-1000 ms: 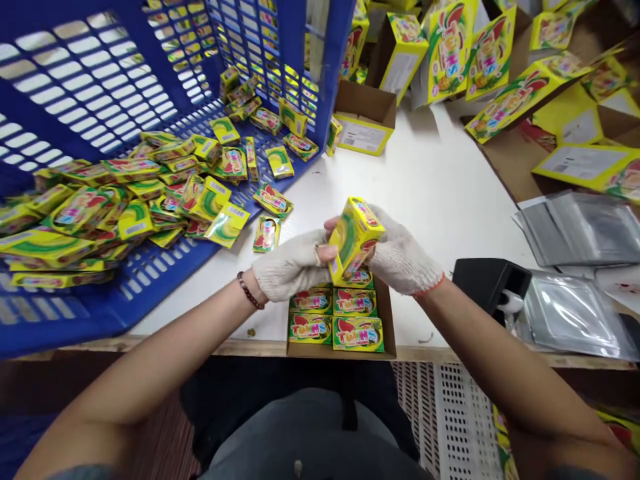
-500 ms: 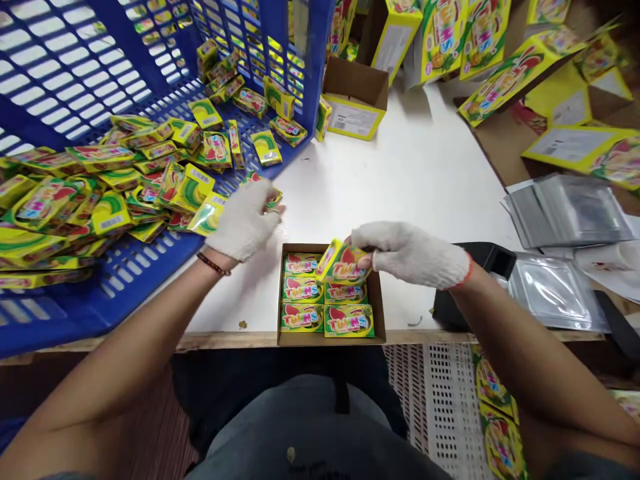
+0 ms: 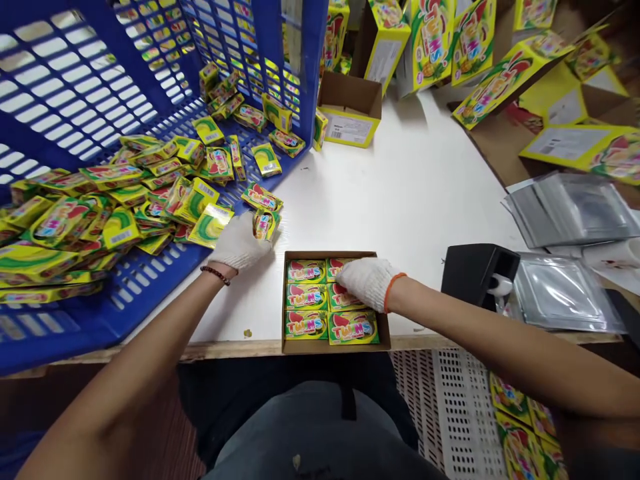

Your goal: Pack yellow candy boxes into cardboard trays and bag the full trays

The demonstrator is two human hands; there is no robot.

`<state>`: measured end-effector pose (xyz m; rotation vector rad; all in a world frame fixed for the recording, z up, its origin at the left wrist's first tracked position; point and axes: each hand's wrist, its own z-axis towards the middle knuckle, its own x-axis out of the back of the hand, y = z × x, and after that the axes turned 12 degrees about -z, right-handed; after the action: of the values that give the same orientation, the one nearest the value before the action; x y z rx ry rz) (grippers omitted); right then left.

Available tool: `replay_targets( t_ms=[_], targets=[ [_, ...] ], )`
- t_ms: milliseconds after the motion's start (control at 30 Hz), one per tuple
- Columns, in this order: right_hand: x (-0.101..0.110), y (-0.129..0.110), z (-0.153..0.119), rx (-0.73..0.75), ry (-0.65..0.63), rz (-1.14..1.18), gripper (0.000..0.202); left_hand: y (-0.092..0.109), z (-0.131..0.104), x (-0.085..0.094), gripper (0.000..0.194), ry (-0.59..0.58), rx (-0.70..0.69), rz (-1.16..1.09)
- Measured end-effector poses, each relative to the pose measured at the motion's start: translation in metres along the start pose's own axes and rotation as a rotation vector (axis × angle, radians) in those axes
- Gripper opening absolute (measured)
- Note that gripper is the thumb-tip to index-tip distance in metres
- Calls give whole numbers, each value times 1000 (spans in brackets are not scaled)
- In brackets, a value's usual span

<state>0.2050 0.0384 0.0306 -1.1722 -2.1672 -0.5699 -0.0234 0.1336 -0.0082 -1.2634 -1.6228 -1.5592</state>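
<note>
My left hand [image 3: 242, 243], in a white knit glove, has its fingers round a small yellow-green TWINS box [image 3: 267, 225] at the edge of the blue basket. Another small box lies just beyond it. In front of me, an open brown carton [image 3: 285, 320] holds rows of small TWINS boxes [image 3: 306, 297], printed faces up. My gloved right hand [image 3: 369, 280] reaches into the carton's right side, fingers closed at the far-right small box [image 3: 335, 268]. Part of that box and my fingertips are hidden under the glove.
At left, the blue plastic basket [image 3: 115, 320] lies tipped with many small boxes. An open display carton [image 3: 350, 127] stands behind. To the right are a black holder [image 3: 473, 273], stacked clear plastic sleeves [image 3: 575, 207] and larger TWINS cartons [image 3: 493, 87]. The white table's wooden edge runs nearest me.
My right hand has lowered its small box from above the carton into the far-right place. My left hand has moved slightly down and left, and a small box now shows in its fingers.
</note>
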Motion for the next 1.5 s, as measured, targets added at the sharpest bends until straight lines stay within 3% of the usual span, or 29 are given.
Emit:
replay_targets(
  t_ms=[67, 167, 233, 300, 400, 533, 667, 767, 933, 1067, 1333, 1500],
  targets=[
    [-1, 7, -3, -21, 70, 51, 25, 1, -9, 6, 38, 129, -84, -65],
    [4, 16, -10, -66, 431, 405, 23, 14, -29, 15, 47, 276, -319, -112],
    [12, 20, -15, -47, 698, 650, 27, 30, -43, 18, 52, 268, -528, -111],
    [20, 26, -19, 10, 825, 743, 24, 47, -55, 16, 53, 238, -679, -83],
    [23, 38, -29, 12, 770, 663, 13, 66, -67, 5, 45, 248, -778, -29],
    [-2, 55, -40, -163, 716, 581, 22, 81, -77, -19, 28, 227, -847, 8],
    [-40, 60, -39, -234, 816, 606, 23, 95, -80, -41, 28, 110, -888, 78],
    [-55, 56, -32, -239, 906, 479, 24, 104, -74, -53, 28, 15, -868, 79],
    [-51, 44, -22, -164, 771, 75, 24, 100, -65, -59, 24, -55, -932, 106],
    [-48, 35, -20, -170, 702, -117, 22, 89, -69, -60, 24, -48, -960, 161],
    [-52, 19, -22, -119, 510, -205, 24, 92, -69, -64, 22, -230, -871, 168],
    [-45, 35, -29, -84, 652, -51, 23, 93, -79, -63, 36, -265, -770, 87]
  ],
)
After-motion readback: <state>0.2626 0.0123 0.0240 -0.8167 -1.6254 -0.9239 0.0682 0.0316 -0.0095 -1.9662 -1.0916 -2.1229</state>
